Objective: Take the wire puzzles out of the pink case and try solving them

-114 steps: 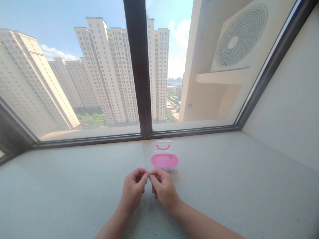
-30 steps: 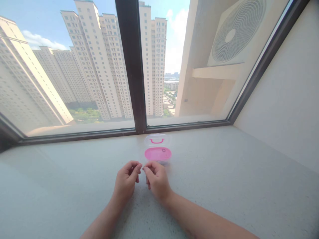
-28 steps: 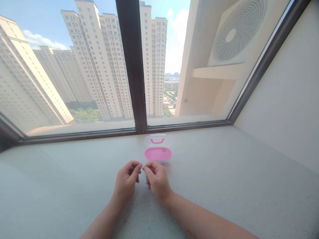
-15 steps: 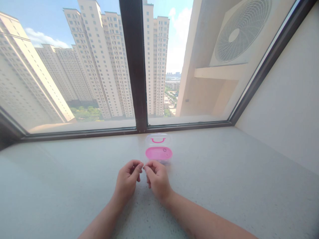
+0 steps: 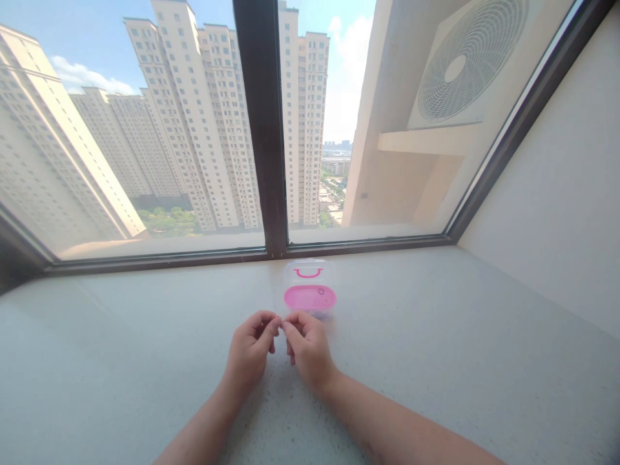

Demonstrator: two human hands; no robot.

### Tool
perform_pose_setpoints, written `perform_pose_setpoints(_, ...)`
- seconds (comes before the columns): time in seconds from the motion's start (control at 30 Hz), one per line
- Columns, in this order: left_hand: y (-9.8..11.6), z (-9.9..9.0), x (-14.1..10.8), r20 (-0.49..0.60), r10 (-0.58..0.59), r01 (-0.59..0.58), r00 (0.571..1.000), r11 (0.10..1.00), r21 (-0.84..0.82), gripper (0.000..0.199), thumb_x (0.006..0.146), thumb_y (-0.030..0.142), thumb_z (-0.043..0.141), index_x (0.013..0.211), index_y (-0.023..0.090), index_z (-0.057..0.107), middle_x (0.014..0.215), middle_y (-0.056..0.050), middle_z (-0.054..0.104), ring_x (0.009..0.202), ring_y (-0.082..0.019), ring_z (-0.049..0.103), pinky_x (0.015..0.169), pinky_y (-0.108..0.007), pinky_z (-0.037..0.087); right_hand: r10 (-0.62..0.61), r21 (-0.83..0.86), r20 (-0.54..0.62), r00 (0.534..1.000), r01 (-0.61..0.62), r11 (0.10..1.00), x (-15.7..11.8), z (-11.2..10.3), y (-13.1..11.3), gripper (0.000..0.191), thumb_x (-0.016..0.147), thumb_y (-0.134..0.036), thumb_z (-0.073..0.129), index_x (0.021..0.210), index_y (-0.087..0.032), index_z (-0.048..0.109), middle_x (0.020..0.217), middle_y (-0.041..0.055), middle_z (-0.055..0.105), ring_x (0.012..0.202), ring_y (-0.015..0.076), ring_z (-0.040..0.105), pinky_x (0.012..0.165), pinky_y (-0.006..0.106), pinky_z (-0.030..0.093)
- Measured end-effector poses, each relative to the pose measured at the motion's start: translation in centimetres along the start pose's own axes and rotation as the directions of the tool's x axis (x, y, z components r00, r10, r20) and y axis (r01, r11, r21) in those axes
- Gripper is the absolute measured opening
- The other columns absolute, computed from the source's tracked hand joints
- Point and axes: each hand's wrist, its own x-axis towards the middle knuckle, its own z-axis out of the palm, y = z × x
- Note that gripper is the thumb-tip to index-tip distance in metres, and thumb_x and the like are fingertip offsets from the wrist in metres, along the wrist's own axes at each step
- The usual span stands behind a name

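My left hand and my right hand meet fingertip to fingertip above the pale sill. Each is closed in a pinch of thumb and forefinger. Whatever lies between the fingertips is too small to make out. Just beyond my right hand stands a clear plastic box with a pink tray in it. Its transparent lid, with a pink handle, is up at the back. A small dark ring-like thing lies in the tray at the right. My right hand hides part of the box's front.
The speckled stone sill spreads out on both sides of my arms. A dark window frame runs behind the box, with a white wall at the right. Tall buildings and an air-conditioner unit are outside the glass.
Both hands have shifted very slightly to the right in the picture, as has the box. The fingertips are a little closer together, still pinched.
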Motion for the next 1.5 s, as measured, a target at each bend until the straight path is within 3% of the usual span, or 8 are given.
perform_pose_setpoints(0.67,0.47,0.21,-0.09,-0.008,-0.003,0.003,1.000,1.000,-0.002,0.022,0.079,0.037,0.058,0.077,0.015,0.060,0.059,0.003,0.053,0.046,-0.009,0.048,0.043,-0.019,0.038,-0.010,-0.017,0.003,1.000,0.010,1.000,-0.02,-0.28,-0.12,0.019,0.081,-0.031,0.052,0.070,-0.015,0.053,0.042,-0.0071,0.043,0.033,0.0057,0.036,0.032,0.016,0.028)
perform_pose_setpoints(1.07,0.79,0.24,-0.06,0.004,0.000,0.000,1.000,1.000,0.008,0.020,0.073,0.034,0.062,0.074,0.015,0.067,0.059,0.000,0.060,0.046,-0.010,0.050,0.044,-0.020,0.041,0.043,0.094,0.023,0.999,-0.045,0.995,0.06,-0.39,-0.34,0.019,0.078,-0.032,0.051,0.068,-0.016,0.050,0.041,-0.0073,0.043,0.031,0.0058,0.035,0.032,0.018,0.025)
perform_pose_setpoints(1.5,0.55,-0.15,-0.15,0.068,0.041,-0.044,0.997,0.998,0.037,0.018,0.077,0.032,0.060,0.074,0.015,0.066,0.062,0.000,0.061,0.049,-0.010,0.049,0.047,-0.020,0.040,0.018,0.103,0.032,0.999,-0.022,0.994,0.19,-0.46,-0.40,0.019,0.077,-0.028,0.055,0.064,-0.015,0.051,0.036,-0.0086,0.039,0.030,0.0049,0.032,0.033,0.018,0.021)
